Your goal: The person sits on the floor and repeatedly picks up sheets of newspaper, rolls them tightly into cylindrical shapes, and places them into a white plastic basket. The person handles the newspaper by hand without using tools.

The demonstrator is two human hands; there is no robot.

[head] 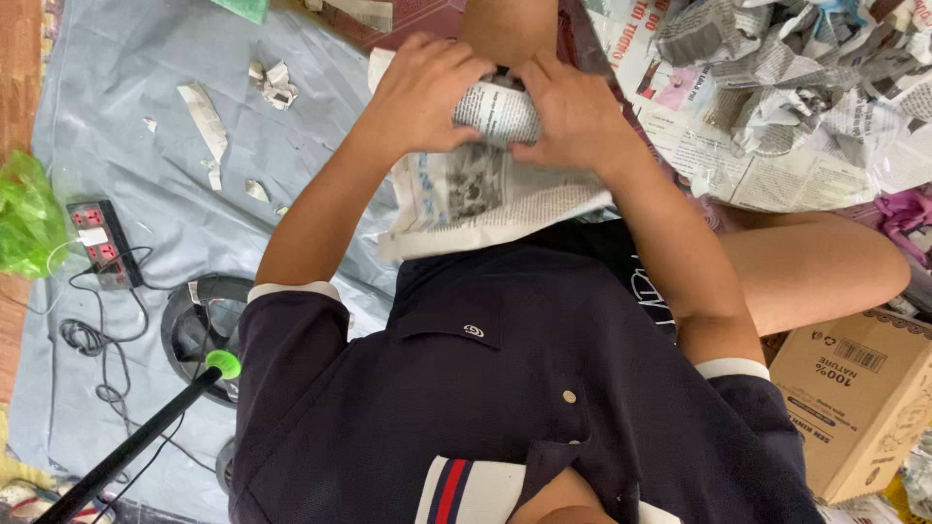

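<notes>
Two bare hands clench around one rolled bundle of black-and-white printed newspaper [497,112]: the left hand [427,92] grips its left end, the right hand [573,116] its right end. The bundle's long axis runs across the view from one hand to the other, tilting slightly down toward the right hand. It looks crumpled and tightly wrapped, grey with small print. Just below the bundle, a flat newspaper sheet [485,199] lies over the lap. Right of the bundle, a heap of crumpled newspaper wads [777,68] lies on the floor; well below that, a brown cardboard box [859,408].
</notes>
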